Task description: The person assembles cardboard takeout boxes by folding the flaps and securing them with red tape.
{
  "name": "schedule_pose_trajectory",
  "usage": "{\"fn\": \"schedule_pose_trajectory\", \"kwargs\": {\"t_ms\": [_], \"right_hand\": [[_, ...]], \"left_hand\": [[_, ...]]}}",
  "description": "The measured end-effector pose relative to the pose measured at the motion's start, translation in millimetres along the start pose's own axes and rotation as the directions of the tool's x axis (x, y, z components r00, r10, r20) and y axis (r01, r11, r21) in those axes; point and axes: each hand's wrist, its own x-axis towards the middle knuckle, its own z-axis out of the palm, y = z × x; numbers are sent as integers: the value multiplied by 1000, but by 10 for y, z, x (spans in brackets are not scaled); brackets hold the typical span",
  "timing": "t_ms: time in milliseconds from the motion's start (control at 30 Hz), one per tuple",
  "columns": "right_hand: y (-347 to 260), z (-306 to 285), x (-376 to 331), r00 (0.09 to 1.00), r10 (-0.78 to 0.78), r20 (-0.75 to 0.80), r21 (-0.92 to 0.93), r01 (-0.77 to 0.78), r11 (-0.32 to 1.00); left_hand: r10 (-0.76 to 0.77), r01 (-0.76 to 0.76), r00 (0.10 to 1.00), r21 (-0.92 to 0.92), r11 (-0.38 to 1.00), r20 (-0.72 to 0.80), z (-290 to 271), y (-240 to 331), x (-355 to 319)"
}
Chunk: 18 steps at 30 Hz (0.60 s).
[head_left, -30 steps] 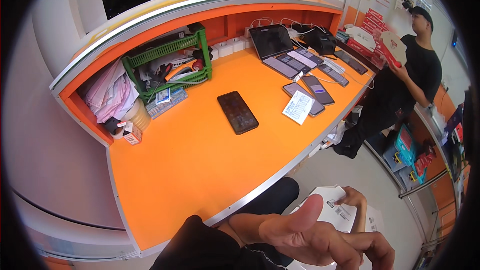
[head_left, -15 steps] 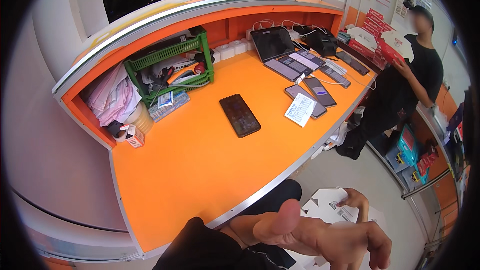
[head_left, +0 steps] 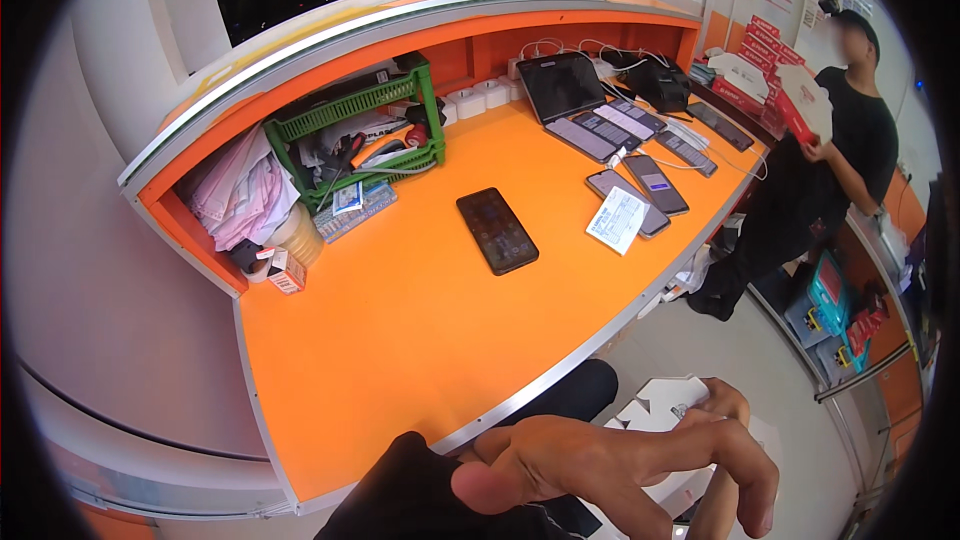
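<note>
My left hand (head_left: pixel 610 455) reaches across the lower part of the head view, in front of a white cardboard box piece (head_left: pixel 655 402) with notched edges. Its thumb stands apart from the bent fingers, and nothing shows in its grasp. Behind it, my right hand (head_left: pixel 728 402) grips the cardboard's upper right edge, its fingers partly hidden by the left hand. The cardboard lies over my lap, below the desk's front edge, and much of it is covered by my hands.
A black smartphone (head_left: pixel 497 231) lies mid-desk on the orange top (head_left: pixel 400 340). Several phones, a laptop (head_left: pixel 562 90), cables and a paper slip (head_left: pixel 616 221) lie to the right. A green basket (head_left: pixel 350 120) stands at the left. A co-worker (head_left: pixel 850 130) holds a red-and-white box (head_left: pixel 803 105).
My left hand has turned over, its thumb swinging down and left, and now covers more of the cardboard. The co-worker's box has shifted. The whole view has moved slightly.
</note>
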Motion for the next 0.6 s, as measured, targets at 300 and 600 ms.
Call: {"fn": "schedule_pose_trajectory", "kwargs": {"t_ms": [300,600], "right_hand": [[-277,-58,-186,992,113,-57,35,-111,993],[904,56,330,996,91,-3,172,-89,981]], "left_hand": [[115,-115,993,-64,991,-13,-24,-181,-45],[-696,709,695,6,706,-182,-456,-407,-917]]}}
